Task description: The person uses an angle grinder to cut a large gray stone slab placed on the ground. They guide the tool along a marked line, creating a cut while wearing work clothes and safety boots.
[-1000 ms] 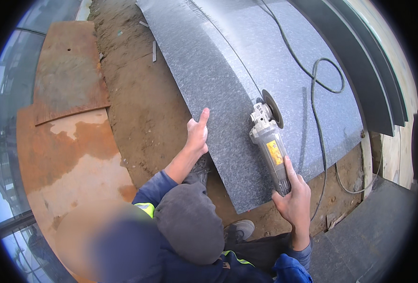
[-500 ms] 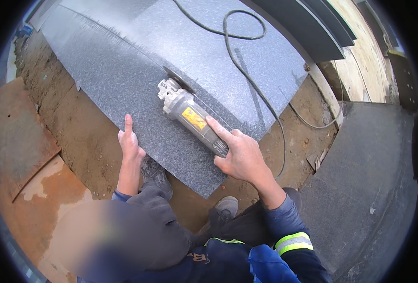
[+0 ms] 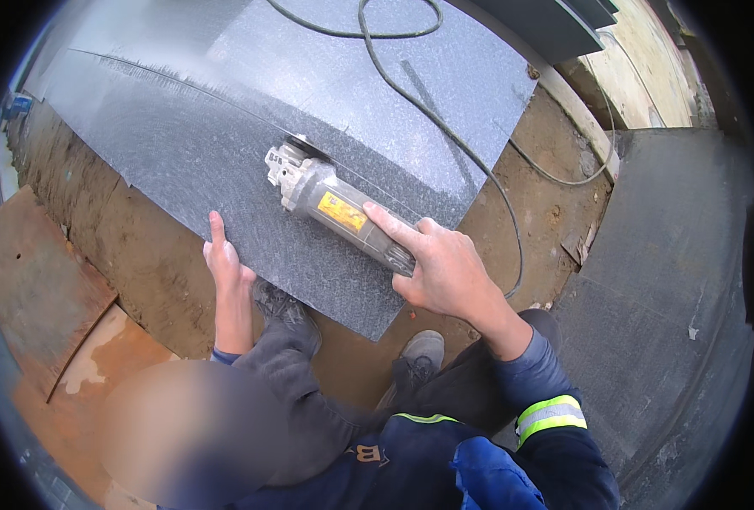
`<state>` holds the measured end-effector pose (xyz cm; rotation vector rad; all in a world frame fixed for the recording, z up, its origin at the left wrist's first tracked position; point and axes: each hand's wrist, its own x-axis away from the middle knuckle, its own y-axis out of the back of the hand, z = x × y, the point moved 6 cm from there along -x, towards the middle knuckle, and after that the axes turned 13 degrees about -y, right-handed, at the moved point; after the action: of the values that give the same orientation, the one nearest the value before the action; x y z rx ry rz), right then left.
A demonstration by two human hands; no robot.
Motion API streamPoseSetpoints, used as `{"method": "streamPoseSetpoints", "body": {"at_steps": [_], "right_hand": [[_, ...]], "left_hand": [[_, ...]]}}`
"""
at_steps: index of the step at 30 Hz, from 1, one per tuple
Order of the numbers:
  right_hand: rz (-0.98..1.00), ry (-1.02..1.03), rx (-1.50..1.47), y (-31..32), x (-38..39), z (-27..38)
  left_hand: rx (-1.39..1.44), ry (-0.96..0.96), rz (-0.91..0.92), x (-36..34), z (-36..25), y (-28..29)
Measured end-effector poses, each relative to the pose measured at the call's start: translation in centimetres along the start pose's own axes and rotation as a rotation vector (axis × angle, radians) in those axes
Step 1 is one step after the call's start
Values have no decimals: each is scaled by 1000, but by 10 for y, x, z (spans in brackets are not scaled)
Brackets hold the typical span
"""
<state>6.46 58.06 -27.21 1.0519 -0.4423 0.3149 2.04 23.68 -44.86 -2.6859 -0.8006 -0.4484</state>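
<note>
**Grinder at the slab, disc standing on the line**

The grinder (image 3: pixel 343 211) was low at the slab (image 3: pixel 164 153), toward its near end, with the disc (image 3: pixel 315 151) standing almost on edge at a long thin line (image 3: pixel 198 88). The line ran away to the far side, with a fringe of streaks beside it. I judged that the step in hand was cutting along this line. From my distant place, I could not tell whether the disc was spinning, or how deep it went.

The right hand (image 3: pixel 445 265) was grasping the rear of the grinder, its index finger stretched forward along the body. The left hand (image 3: pixel 226 262) was at the left edge of the slab, thumb pointing up; I could not tell whether its fingers were clasping the edge.

In my opinion, the next move called for a firm right wrist and a disc well aligned with the line, so that it would not bind. The cord (image 3: pixel 403 94), which lay curved across the slab to the right of the disc, deserved attention also.

Around the slab was bare soil (image 3: pixel 96 204). One shoe (image 3: pixel 425 348) was near the closest corner, brown boards (image 3: pixel 41 272) lay at the left, and a dark sheet (image 3: pixel 649 255) at the right.
</note>
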Motion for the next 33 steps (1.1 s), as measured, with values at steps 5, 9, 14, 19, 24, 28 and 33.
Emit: {"method": "streamPoseSetpoints", "body": {"at_steps": [5,9,14,19,24,28,33], "right_hand": [[-54,28,-55,-10,-13,-2],[-147,88,-75,-12,-16,-1],[-85,70,-60,-9,-5,-1],[-55,33,-23,-4,9,-6],[-47,35,-50,-7,0,-6],[-64,49,-88,-9,-12,-1],[-90,74,-85,-11,-14,-5]], "left_hand": [[8,-5,-2,-3,7,2],[52,24,52,-5,5,-1],[16,30,-25,-4,2,3],[11,25,-38,0,0,-1],[-43,51,-112,7,-3,-6],[30,30,-61,1,2,-1],[75,14,23,2,2,-4]]}}
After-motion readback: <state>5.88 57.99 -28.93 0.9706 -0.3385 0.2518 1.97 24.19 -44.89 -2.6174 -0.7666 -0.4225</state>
